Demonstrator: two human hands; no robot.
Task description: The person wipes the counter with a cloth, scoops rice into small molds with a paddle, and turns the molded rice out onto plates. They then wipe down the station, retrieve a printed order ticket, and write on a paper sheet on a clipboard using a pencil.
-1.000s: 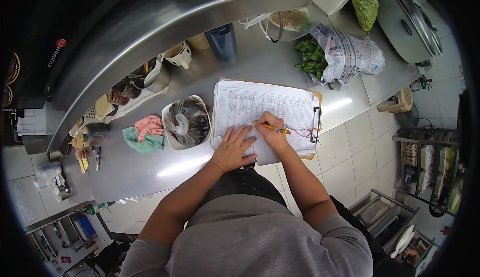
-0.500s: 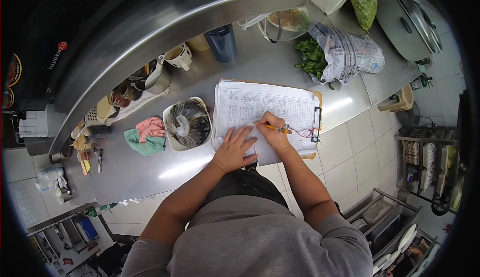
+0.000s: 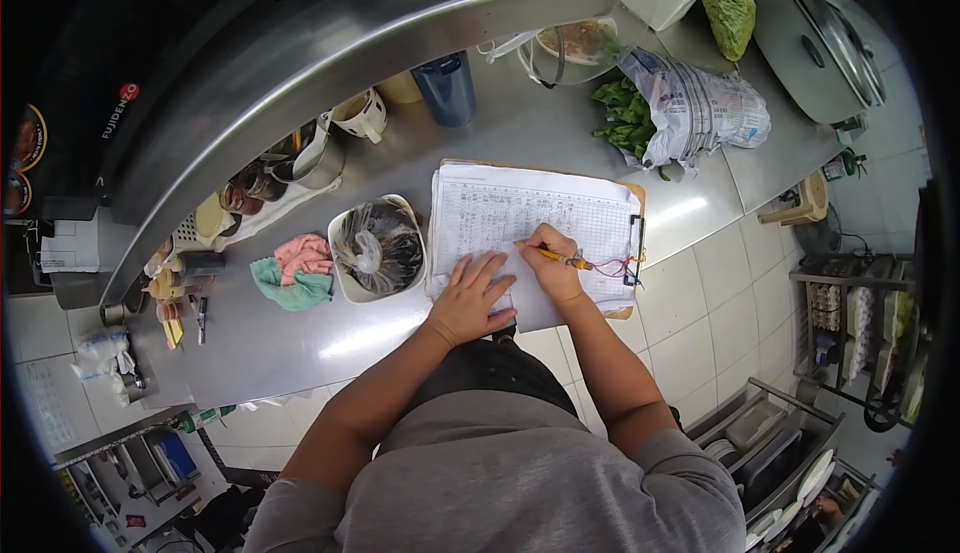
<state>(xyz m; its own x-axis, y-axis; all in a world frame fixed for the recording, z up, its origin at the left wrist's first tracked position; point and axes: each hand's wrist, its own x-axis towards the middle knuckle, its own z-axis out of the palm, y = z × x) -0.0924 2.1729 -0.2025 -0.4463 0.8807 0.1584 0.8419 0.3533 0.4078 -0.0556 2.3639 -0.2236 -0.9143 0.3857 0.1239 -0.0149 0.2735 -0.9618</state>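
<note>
A clipboard point(image 3: 637, 196) with a stack of gridded paper sheets point(image 3: 590, 203) lies on the steel counter, partly past its front edge. Handwriting fills the rows toward the left of the top sheet. My right hand point(image 3: 556, 265) is closed around a yellow pencil point(image 3: 541, 250), whose tip rests on or very near the sheet. Coloured string runs from the pencil's end to the clip. My left hand point(image 3: 471, 297) lies flat with fingers spread on the lower left of the papers. Just left of the clipboard stands a white tub point(image 3: 345, 278) holding a knotted clear plastic bag with dark contents.
Pink and green cloths point(image 3: 298, 273) lie left of the tub. A blue container point(image 3: 444, 88) and a mug point(image 3: 359, 116) stand along the back. Leafy greens wrapped in newspaper point(image 3: 695, 113) lie at the right, near a large rice cooker point(image 3: 805, 48). A steel shelf point(image 3: 400, 33) overhangs the counter.
The pencil tip and my right hand have shifted very slightly right along the sheet. My left hand stays in place on the paper.
</note>
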